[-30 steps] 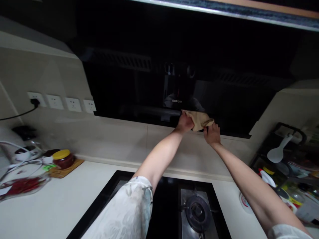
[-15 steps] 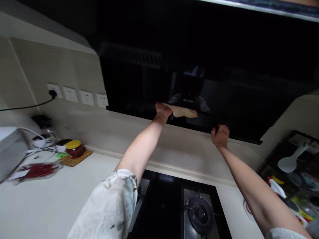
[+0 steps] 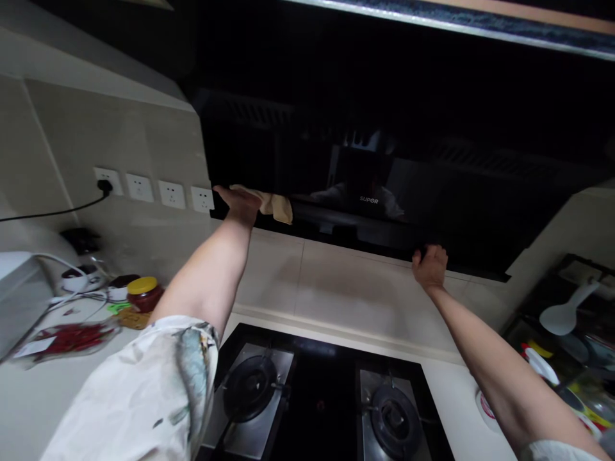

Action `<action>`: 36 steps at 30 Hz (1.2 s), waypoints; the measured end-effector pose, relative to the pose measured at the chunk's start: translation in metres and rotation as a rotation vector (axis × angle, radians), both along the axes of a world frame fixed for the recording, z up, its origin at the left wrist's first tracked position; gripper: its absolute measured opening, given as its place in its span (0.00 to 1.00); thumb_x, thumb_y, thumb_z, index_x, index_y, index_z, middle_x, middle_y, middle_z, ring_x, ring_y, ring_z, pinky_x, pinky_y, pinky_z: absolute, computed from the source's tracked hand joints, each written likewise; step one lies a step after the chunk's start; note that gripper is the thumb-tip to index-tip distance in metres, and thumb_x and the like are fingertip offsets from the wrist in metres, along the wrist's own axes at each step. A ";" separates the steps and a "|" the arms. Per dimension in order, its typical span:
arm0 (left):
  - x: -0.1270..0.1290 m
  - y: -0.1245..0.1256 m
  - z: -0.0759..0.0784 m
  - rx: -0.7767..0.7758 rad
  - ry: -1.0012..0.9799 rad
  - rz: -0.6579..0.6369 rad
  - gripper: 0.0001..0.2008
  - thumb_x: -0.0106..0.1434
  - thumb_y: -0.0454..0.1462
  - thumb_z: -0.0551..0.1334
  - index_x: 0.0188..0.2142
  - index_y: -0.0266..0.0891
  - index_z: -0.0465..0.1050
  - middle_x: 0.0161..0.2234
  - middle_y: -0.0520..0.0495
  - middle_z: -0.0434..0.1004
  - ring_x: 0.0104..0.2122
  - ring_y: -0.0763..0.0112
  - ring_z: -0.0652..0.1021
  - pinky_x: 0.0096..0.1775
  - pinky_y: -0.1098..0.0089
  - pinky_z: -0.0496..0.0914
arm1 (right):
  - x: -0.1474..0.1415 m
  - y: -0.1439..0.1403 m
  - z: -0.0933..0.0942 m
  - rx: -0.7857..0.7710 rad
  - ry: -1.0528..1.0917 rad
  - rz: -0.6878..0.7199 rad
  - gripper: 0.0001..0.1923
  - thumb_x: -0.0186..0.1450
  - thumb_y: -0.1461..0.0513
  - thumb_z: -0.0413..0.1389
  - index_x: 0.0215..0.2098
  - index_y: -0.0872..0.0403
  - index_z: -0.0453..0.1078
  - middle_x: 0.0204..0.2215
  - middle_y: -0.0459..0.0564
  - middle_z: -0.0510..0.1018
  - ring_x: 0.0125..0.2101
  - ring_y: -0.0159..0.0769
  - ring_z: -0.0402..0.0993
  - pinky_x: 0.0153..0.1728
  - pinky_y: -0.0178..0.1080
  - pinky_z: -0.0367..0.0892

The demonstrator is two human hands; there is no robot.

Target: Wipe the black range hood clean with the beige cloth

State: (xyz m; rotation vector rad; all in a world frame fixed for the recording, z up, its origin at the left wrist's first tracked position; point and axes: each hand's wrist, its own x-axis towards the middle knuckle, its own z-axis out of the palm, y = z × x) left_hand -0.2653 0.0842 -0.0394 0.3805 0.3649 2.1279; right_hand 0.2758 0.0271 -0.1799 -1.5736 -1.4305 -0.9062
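At the lower left of the black range hood point(image 3: 327, 147), my left hand point(image 3: 240, 202) holds a tan cloth point(image 3: 277, 207) against the glossy front. The thumb side points left and the cloth's loose end hangs out to the right; most of the fingers are hidden. Farther right, my right hand point(image 3: 431, 266) is closed over the hood's bottom edge, its fingers curled on the dark rim. Below both arms lies a black gas cooktop point(image 3: 317, 397) with a left burner point(image 3: 250, 387) and a right burner point(image 3: 394, 419).
On the left counter stand a yellow-lidded jar point(image 3: 144, 293) and a pack of dried red chillies point(image 3: 72, 337). Wall sockets point(image 3: 172, 194) line up left of the hood, one with a black plug point(image 3: 104, 186). A white ladle point(image 3: 565, 310) and a spray bottle point(image 3: 541, 362) are at the right.
My left hand has slid left along the hood with the cloth, to near its left end. My right hand stays on the bottom edge. The left burner has come into fuller view.
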 end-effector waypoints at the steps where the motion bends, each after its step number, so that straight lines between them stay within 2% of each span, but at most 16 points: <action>1: 0.003 0.001 0.000 0.006 -0.027 0.000 0.35 0.82 0.51 0.29 0.44 0.44 0.73 0.37 0.50 0.83 0.67 0.74 0.69 0.58 0.70 0.64 | 0.000 0.000 0.000 0.000 0.005 -0.004 0.18 0.69 0.55 0.47 0.46 0.60 0.68 0.43 0.67 0.72 0.45 0.52 0.66 0.50 0.54 0.64; 3: 0.016 0.003 0.000 0.038 -0.096 -0.049 0.36 0.81 0.52 0.30 0.44 0.44 0.75 0.39 0.47 0.83 0.66 0.71 0.71 0.58 0.68 0.65 | 0.000 0.000 0.000 -0.004 0.008 -0.011 0.18 0.68 0.55 0.47 0.47 0.61 0.68 0.43 0.67 0.72 0.46 0.52 0.66 0.50 0.54 0.64; 6: 0.050 0.003 -0.002 0.129 -0.170 -0.181 0.39 0.79 0.57 0.31 0.49 0.43 0.77 0.43 0.47 0.83 0.63 0.64 0.74 0.61 0.64 0.67 | 0.000 0.001 0.000 -0.022 0.000 -0.026 0.20 0.68 0.55 0.46 0.48 0.62 0.68 0.43 0.68 0.72 0.46 0.53 0.66 0.49 0.55 0.64; 10: 0.102 0.001 -0.006 0.243 -0.141 -0.304 0.41 0.78 0.57 0.32 0.54 0.42 0.80 0.47 0.41 0.83 0.61 0.56 0.76 0.60 0.57 0.71 | 0.000 0.002 -0.002 -0.001 0.004 -0.028 0.20 0.68 0.55 0.46 0.47 0.62 0.69 0.43 0.68 0.72 0.46 0.53 0.66 0.50 0.55 0.64; 15: 0.155 -0.007 -0.020 0.312 -0.028 -0.435 0.33 0.75 0.61 0.52 0.53 0.39 0.82 0.47 0.36 0.85 0.62 0.46 0.77 0.58 0.50 0.74 | -0.001 0.003 -0.003 -0.004 -0.004 -0.037 0.20 0.68 0.55 0.46 0.48 0.62 0.69 0.44 0.68 0.72 0.46 0.54 0.66 0.49 0.55 0.64; 17: 0.172 -0.014 -0.029 0.344 0.040 -0.541 0.24 0.74 0.55 0.59 0.50 0.39 0.83 0.45 0.36 0.85 0.61 0.45 0.77 0.59 0.50 0.74 | -0.001 0.003 -0.004 -0.007 -0.011 -0.035 0.21 0.68 0.55 0.46 0.48 0.62 0.69 0.44 0.69 0.71 0.46 0.54 0.66 0.49 0.55 0.64; 19: 0.187 -0.021 -0.038 0.338 0.122 -0.656 0.12 0.72 0.41 0.64 0.48 0.39 0.83 0.43 0.38 0.86 0.59 0.47 0.79 0.61 0.51 0.74 | 0.000 0.004 -0.004 -0.005 -0.013 -0.028 0.21 0.68 0.55 0.46 0.48 0.62 0.69 0.43 0.69 0.71 0.46 0.54 0.67 0.49 0.55 0.65; 20: 0.193 -0.022 -0.042 0.315 0.161 -0.702 0.10 0.68 0.33 0.65 0.47 0.39 0.83 0.41 0.39 0.86 0.58 0.48 0.81 0.61 0.51 0.73 | 0.000 0.004 -0.004 -0.003 -0.013 -0.027 0.20 0.68 0.55 0.46 0.48 0.62 0.69 0.43 0.68 0.72 0.45 0.54 0.67 0.49 0.55 0.65; 23: 0.207 -0.021 -0.049 0.234 0.235 -0.757 0.23 0.55 0.20 0.62 0.45 0.39 0.83 0.39 0.42 0.86 0.54 0.51 0.84 0.63 0.51 0.72 | 0.003 0.006 -0.006 0.000 -0.017 -0.042 0.20 0.68 0.55 0.47 0.48 0.62 0.68 0.43 0.68 0.72 0.45 0.54 0.67 0.49 0.55 0.65; 25: 0.210 -0.015 -0.049 0.206 0.245 -0.740 0.24 0.51 0.18 0.60 0.44 0.37 0.82 0.38 0.42 0.86 0.52 0.51 0.85 0.63 0.50 0.72 | 0.005 0.007 -0.006 0.004 -0.024 -0.053 0.21 0.67 0.54 0.46 0.47 0.62 0.69 0.43 0.68 0.72 0.45 0.54 0.67 0.48 0.55 0.65; 28: 0.198 -0.003 -0.047 0.153 0.244 -0.694 0.18 0.51 0.20 0.61 0.37 0.36 0.81 0.35 0.42 0.85 0.50 0.49 0.85 0.62 0.48 0.73 | 0.007 0.007 -0.006 -0.001 -0.040 -0.056 0.22 0.67 0.54 0.46 0.47 0.63 0.69 0.42 0.69 0.72 0.45 0.55 0.67 0.48 0.55 0.65; 31: 0.172 0.007 -0.045 0.114 0.230 -0.648 0.12 0.52 0.21 0.62 0.30 0.37 0.78 0.32 0.40 0.84 0.50 0.45 0.85 0.62 0.46 0.73 | 0.007 0.004 -0.005 -0.013 -0.050 -0.048 0.21 0.67 0.54 0.46 0.47 0.63 0.69 0.42 0.69 0.72 0.45 0.55 0.67 0.48 0.55 0.65; 36: 0.122 0.021 -0.044 0.052 0.205 -0.573 0.13 0.55 0.22 0.61 0.23 0.40 0.73 0.22 0.42 0.78 0.47 0.44 0.86 0.58 0.49 0.77 | 0.007 0.002 -0.005 -0.007 -0.037 -0.042 0.19 0.67 0.56 0.47 0.47 0.61 0.67 0.42 0.68 0.72 0.45 0.55 0.67 0.48 0.56 0.65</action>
